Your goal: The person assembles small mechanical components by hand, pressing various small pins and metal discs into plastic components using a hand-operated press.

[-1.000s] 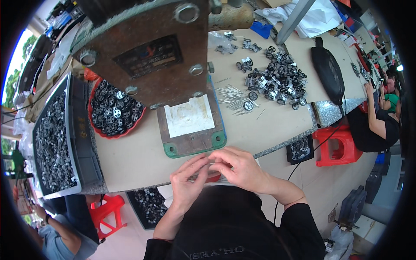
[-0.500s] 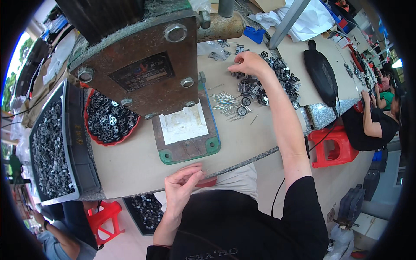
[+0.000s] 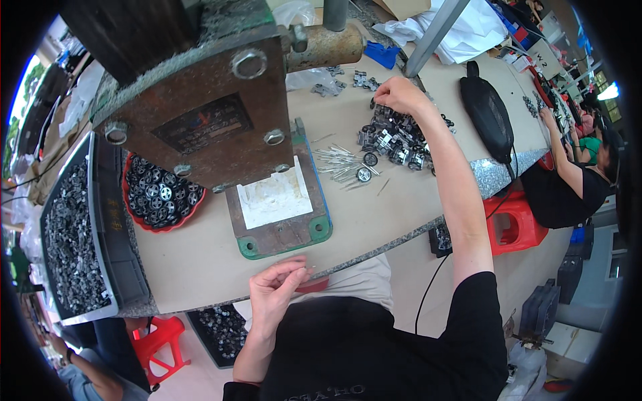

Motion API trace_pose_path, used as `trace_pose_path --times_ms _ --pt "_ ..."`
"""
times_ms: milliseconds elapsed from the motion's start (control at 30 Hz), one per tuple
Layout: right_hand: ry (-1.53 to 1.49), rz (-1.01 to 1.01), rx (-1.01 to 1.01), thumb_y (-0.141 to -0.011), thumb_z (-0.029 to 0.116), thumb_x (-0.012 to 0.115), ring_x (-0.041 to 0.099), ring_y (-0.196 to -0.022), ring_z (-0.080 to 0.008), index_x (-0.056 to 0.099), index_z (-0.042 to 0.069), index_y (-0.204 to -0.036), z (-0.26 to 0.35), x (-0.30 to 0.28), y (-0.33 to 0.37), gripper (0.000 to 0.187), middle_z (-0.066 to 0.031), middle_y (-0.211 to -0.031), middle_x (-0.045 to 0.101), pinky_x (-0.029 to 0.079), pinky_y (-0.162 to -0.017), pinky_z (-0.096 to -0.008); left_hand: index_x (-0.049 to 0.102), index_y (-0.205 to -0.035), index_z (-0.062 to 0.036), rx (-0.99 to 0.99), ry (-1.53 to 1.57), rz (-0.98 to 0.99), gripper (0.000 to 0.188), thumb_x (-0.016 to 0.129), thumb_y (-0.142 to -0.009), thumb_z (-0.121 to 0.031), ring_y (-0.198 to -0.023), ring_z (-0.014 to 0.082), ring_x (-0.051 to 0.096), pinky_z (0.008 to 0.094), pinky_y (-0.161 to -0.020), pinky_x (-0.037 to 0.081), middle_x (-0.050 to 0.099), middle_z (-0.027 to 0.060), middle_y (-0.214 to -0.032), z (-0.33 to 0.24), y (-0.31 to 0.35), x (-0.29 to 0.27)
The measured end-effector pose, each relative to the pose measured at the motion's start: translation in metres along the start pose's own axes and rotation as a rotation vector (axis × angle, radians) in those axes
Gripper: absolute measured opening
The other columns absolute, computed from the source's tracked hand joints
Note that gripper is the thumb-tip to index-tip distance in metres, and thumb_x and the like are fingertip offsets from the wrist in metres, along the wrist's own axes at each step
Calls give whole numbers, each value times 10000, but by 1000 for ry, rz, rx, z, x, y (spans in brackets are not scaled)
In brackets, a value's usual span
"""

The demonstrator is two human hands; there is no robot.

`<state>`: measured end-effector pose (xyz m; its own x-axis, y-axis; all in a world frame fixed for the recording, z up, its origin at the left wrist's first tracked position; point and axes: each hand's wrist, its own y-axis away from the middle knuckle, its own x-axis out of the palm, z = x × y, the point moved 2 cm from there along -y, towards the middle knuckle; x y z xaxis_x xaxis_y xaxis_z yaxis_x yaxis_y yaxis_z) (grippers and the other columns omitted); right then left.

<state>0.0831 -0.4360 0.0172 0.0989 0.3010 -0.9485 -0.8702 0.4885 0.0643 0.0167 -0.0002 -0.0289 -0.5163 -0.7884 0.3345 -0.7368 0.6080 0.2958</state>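
Note:
My left hand (image 3: 273,287) is just off the table's front edge, thumb and fingers pinched on what looks like a thin metal pin (image 3: 311,267); only its small tip shows. Far to the right, my right hand (image 3: 400,95) reaches over a heap of small black and silver toy-car chassis (image 3: 394,137), some with wheels on. Its fingertips are drawn together at the heap's far edge, and what they may hold is hidden. Left of this heap lies a spread of thin metal pins (image 3: 338,158), with two loose black wheels (image 3: 364,174) beside them.
A heavy press (image 3: 200,100) stands over a green-edged base (image 3: 284,237) with a white pad. To its left are a red bowl (image 3: 160,230) of wheels and a grey crate (image 3: 124,267) of small parts. A black pouch (image 3: 485,110) lies right. Other people sit at both sides.
My right hand has moved to the right, and its fingertips now meet the heap's far edge. The left hand keeps its pinch in nearly the same place. The whole view has shifted slightly.

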Motion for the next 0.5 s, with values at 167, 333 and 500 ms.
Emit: trace_pose_path --times_ms 167,333,500 --pt "-16 -32 114 -736 237 708 649 -930 -266 720 106 -919 -5 -8 -34 225 -131 -915 694 504 -813 -379 663 -974 50 -2 -18 14 124 622 -857 32 -863 199 673 281 -780 555 640 165 -1065 -3 2 1" --pt "182 -14 44 -705 223 702 648 -938 -296 698 65 -1013 -8 12 -50 347 -162 -964 682 505 -851 -356 669 -936 50 -18 -7 -35 101 635 -845 22 -818 228 682 311 -757 567 644 185 -1041 -6 5 2" --pt "164 -217 9 -783 135 570 638 -887 -354 695 35 -971 -26 -4 -39 247 -179 -943 674 507 -806 -379 667 -933 50 6 -1 -27 97 635 -849 13 -821 227 680 302 -753 569 629 190 -1073 -7 6 1"
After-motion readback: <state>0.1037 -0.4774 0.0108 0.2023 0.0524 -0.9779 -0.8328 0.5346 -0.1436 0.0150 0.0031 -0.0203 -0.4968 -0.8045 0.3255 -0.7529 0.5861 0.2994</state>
